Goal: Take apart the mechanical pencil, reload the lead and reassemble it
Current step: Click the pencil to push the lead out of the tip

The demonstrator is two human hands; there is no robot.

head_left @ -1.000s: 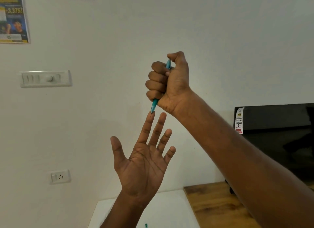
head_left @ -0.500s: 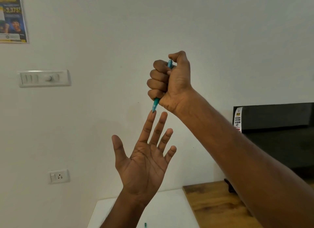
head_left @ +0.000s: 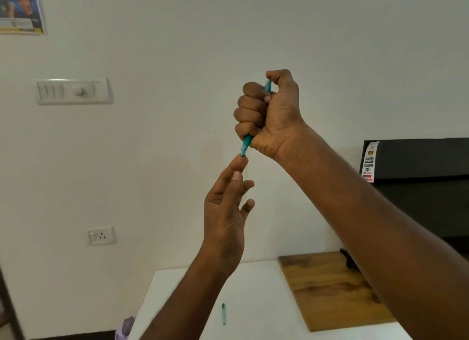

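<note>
Teal plastic was noted at the centre of the view: the mechanical pencil (head_left: 246, 144) was held raised in front of the white wall (head_left: 177, 48), tip downward and tilted slightly. It was gripped in the right hand (head_left: 269, 116), whose four fingers were curled tightly round the barrel, with the thumb bent over the upper end. Only the short upper end of the pencil, beneath the thumb, and its lower tapered section were visible; the rest was hidden inside the fist.

Directly below the pencil, the left hand (head_left: 225, 213) was raised. Its thumb and forefinger were brought together at the pencil's tip, touching or pinching it; whether a lead was held between them could not be determined. The remaining fingers were loosely bent and spread apart, holding nothing.

Well below the pencil, a white table (head_left: 253, 289) was observed. On it lay a small teal part (head_left: 223, 313), lengthwise and apart from both hands. A wooden board (head_left: 330, 289) lay on the table to the right of that part.

To the right of the pencil, behind the right forearm, a black screen (head_left: 418, 187) bearing a label was recorded. To the left of the pencil, a switch panel (head_left: 73, 91) was fixed on the wall, with a socket (head_left: 101, 235) lower down and a poster (head_left: 21, 8) higher up, at the corner of the view.
</note>
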